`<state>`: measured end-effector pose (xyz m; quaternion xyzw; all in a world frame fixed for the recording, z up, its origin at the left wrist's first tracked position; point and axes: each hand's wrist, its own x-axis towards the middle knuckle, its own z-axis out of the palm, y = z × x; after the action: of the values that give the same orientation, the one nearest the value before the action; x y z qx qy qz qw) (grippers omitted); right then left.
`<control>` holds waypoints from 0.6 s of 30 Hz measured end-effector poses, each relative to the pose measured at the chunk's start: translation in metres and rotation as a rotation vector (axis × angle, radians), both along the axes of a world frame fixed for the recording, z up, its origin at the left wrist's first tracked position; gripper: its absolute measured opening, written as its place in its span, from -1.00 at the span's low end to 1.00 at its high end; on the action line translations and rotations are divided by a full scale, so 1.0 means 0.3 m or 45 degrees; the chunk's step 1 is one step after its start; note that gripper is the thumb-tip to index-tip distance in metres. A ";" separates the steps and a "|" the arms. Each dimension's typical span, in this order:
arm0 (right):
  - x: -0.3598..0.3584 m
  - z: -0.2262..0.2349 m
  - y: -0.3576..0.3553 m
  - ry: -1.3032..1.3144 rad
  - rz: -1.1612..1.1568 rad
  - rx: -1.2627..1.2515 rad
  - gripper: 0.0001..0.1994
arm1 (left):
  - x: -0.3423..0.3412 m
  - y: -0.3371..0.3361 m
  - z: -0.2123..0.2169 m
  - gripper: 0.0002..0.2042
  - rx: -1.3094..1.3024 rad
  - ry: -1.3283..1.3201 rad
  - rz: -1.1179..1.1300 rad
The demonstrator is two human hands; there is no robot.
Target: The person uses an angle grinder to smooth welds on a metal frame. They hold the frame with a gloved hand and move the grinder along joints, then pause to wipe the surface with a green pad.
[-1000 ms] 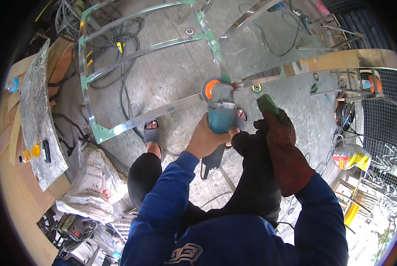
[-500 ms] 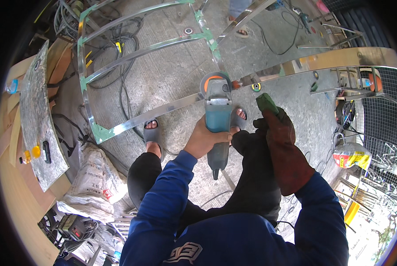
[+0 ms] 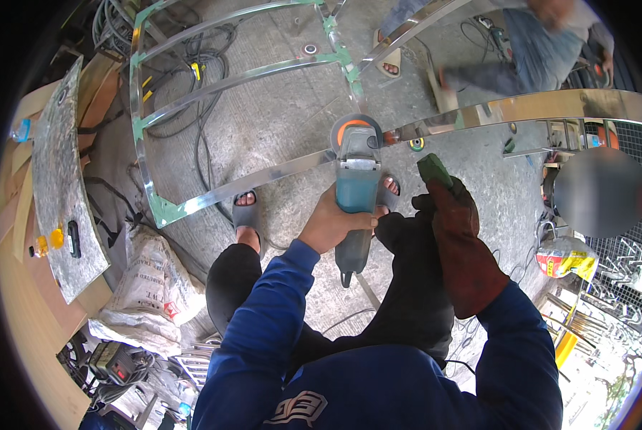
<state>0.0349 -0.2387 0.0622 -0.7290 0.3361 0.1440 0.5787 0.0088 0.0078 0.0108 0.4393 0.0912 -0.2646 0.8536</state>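
Observation:
My left hand [image 3: 333,223] is bare and grips the teal body of an angle grinder [image 3: 357,188]. The grinder's orange-guarded head rests at the shiny curved steel frame [image 3: 213,192] lying on the concrete floor. My right hand [image 3: 458,240] wears a dark red leather glove and is closed around a green block [image 3: 433,170], held up beside the grinder, apart from the frame. My feet in grey sandals [image 3: 246,212] stand just behind the frame's near bar.
Black cables [image 3: 199,154] trail over the concrete under the frame. A metal sheet [image 3: 59,186] lies on wooden boards at the left, white sacks [image 3: 145,287] sit below it. Another person [image 3: 543,43] crouches at the top right. Wire racks [image 3: 622,265] stand at the right.
The grinder has been drawn a little toward me along the frame bar, and my view has tilted so more of the upper right and another person show. My gloved hand has stayed put.

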 end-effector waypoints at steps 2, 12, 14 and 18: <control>0.002 0.004 0.003 0.004 0.002 0.000 -0.60 | 0.005 -0.002 -0.005 -0.42 -0.001 -0.041 -0.017; 0.007 0.013 0.006 0.012 0.016 -0.012 -0.60 | -0.001 -0.004 -0.005 -0.46 -0.065 -0.008 0.006; 0.006 0.015 0.005 0.013 0.015 -0.012 -0.60 | 0.002 -0.004 0.007 -0.45 0.051 0.023 -0.003; 0.009 0.015 0.004 0.013 0.027 -0.015 -0.60 | 0.011 -0.004 0.047 -0.43 0.312 -0.005 -0.046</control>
<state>0.0375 -0.2375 0.0668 -0.7351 0.3320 0.1519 0.5713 0.0119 0.0067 0.0250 0.5425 0.1132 -0.2660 0.7888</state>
